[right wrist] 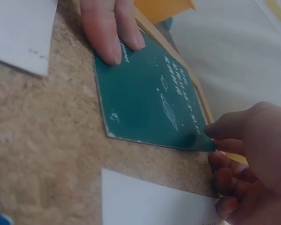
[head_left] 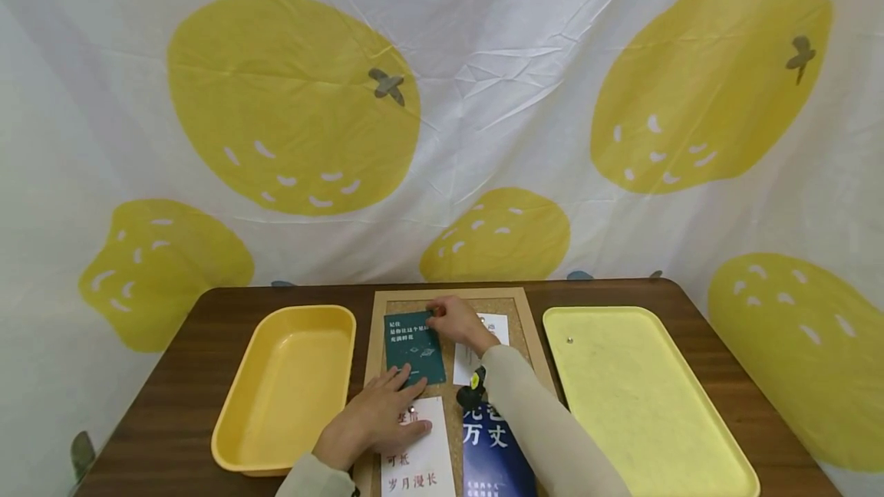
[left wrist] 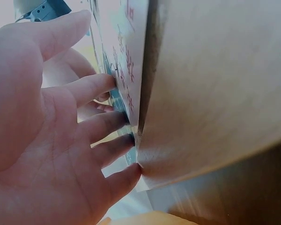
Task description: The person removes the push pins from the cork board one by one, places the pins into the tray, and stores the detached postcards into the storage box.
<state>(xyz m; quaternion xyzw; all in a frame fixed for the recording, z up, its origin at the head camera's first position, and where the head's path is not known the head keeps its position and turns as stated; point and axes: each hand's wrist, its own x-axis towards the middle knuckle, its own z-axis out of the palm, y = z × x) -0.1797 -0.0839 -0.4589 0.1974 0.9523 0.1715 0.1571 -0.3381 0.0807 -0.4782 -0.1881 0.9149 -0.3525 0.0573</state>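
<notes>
A dark green card (head_left: 409, 353) with white print lies on the upper left of a wood-framed cork board (head_left: 380, 328). My left hand (head_left: 376, 414) rests with straight, spread fingers on the card's lower edge, its palm over a white card with red writing (head_left: 417, 474). At the green card's upper right corner, the fingertips of my right hand (head_left: 459, 320) pinch the edge. In the right wrist view, that hand (right wrist: 260, 159) has its fingers curled close around the corner. Partly under my right wrist lies another white card (head_left: 464, 363). A blue card (head_left: 493, 459) lies below it, half covered by the sleeve.
A deep yellow-orange basin (head_left: 286, 390) stands left of the board. To the right lies a pale yellow tray (head_left: 642, 390) with one small shiny tack (head_left: 569, 340) on it. A lemon-print curtain (head_left: 456, 136) hangs behind the dark wooden table (head_left: 166, 405).
</notes>
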